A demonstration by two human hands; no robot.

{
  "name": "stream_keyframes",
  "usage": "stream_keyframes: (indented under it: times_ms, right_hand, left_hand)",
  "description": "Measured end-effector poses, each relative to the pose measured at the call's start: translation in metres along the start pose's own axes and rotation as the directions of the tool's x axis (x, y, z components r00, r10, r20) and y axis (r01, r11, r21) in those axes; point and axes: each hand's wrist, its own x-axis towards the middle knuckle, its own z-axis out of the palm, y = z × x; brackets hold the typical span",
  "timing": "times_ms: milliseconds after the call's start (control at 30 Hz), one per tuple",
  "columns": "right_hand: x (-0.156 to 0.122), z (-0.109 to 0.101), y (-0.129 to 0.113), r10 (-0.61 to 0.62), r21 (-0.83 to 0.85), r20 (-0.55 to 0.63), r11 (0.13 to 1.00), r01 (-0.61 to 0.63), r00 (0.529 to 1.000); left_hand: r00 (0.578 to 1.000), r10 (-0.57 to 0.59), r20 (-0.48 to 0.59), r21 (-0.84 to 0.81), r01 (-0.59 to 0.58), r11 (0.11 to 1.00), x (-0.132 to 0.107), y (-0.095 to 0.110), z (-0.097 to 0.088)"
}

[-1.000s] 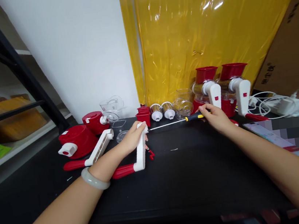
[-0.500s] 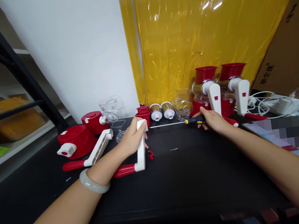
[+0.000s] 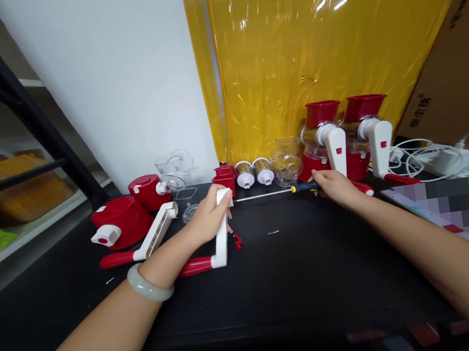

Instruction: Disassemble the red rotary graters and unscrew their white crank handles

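Note:
My left hand (image 3: 208, 216) is closed round the white upper end of a crank handle (image 3: 221, 245), whose red grip points left. From the right, my right hand (image 3: 334, 187) grips a long screwdriver (image 3: 301, 188) by its black and yellow handle. The thin shaft runs level to the white end in my left hand; whether the tip is seated in it, I cannot tell. A small red plastic piece (image 3: 237, 241) lies beside the crank. A second crank handle (image 3: 156, 235), red and white, rests behind my left forearm.
Two red bases (image 3: 123, 220) stand at the left, near clear plastic parts (image 3: 175, 169). Two grater drums (image 3: 245, 174) and red parts (image 3: 224, 181) line the back. Two assembled rotary graters (image 3: 327, 143) stand back right, with white cables (image 3: 422, 159) beyond. A screen (image 3: 420, 208) lies at the right.
Hardly anything differs. Both hands keep their holds on the crank handle and the screwdriver, and the whole view has shifted slightly.

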Motion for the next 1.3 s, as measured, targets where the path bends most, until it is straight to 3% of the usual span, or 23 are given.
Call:
stream_keyframes:
  times_ms: [267, 433, 600, 667, 900, 1100, 1300]
  right_hand:
    - [-0.009, -0.007, -0.015, -0.161, 0.016, -0.078, 0.987, 0.163, 0.984]
    - [-0.009, -0.003, -0.017, -0.213, 0.212, -0.113, 0.949, 0.233, 0.97]
    - [-0.009, 0.004, -0.022, -0.078, 0.561, -0.144, 0.815, 0.147, 0.986]
    - [-0.007, 0.006, -0.021, -0.014, 0.624, -0.149, 0.775, 0.105, 0.989]
    - [0.004, 0.006, -0.007, 0.044, 0.471, -0.059, 0.882, -0.011, 0.997]
    - [0.001, 0.001, -0.002, 0.162, 0.149, 0.048, 0.975, -0.167, 0.986]
    - [0.004, 0.004, 0.003, 0.066, 0.301, 0.005, 0.951, -0.064, 0.998]
  left_hand:
    - [0.983, -0.181, 0.04, -0.256, 0.185, 0.949, 0.009, -0.008, 0.003]
    - [0.973, -0.228, 0.035, -0.284, 0.229, 0.931, 0.009, -0.006, 0.003]
    - [0.976, -0.216, 0.035, -0.294, 0.217, 0.931, 0.008, -0.004, 0.003]
    - [0.978, -0.202, 0.044, -0.282, 0.206, 0.937, 0.008, -0.004, 0.003]
    - [0.999, -0.041, 0.016, 0.007, 0.041, 0.999, 0.0, 0.0, 0.003]
    - [0.999, 0.029, -0.026, 0.099, -0.026, 0.995, -0.006, 0.011, 0.002]
    - [1.0, -0.016, -0.019, 0.008, 0.016, 1.0, -0.001, 0.003, 0.001]
